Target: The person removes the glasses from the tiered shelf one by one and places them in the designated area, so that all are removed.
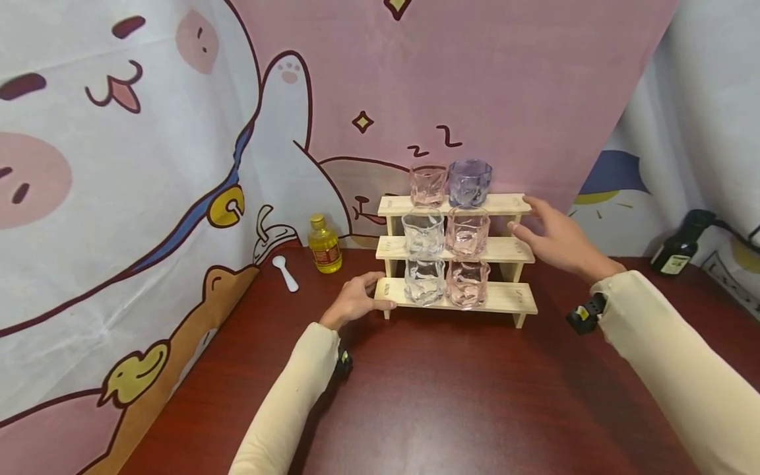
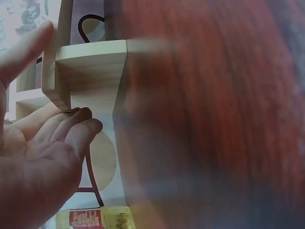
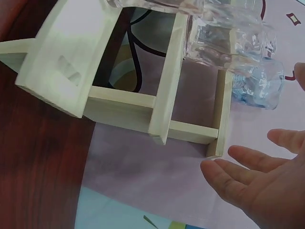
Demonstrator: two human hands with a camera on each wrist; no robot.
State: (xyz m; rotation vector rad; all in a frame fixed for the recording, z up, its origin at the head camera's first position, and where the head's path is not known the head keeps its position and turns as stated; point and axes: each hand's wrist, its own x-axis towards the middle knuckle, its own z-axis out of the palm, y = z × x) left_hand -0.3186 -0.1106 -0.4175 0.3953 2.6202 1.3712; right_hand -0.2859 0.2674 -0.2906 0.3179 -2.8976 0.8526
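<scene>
In the head view, a three-tier rack (image 1: 512, 249) of pale, straight-grained wood stands on a glossy red-brown table (image 1: 451, 409), bearing six wavy-sided, see-through tumblers (image 1: 468, 232) in clear, pink and violet. In the left wrist view, the left hand (image 2: 43, 157) pinches the flat bottom board (image 2: 55, 81) between thumb and fingers. In the right wrist view, the right hand (image 3: 267, 186), loosely spread and holding nothing, has fingertips beside the top board's (image 3: 223, 112) squared end.
</scene>
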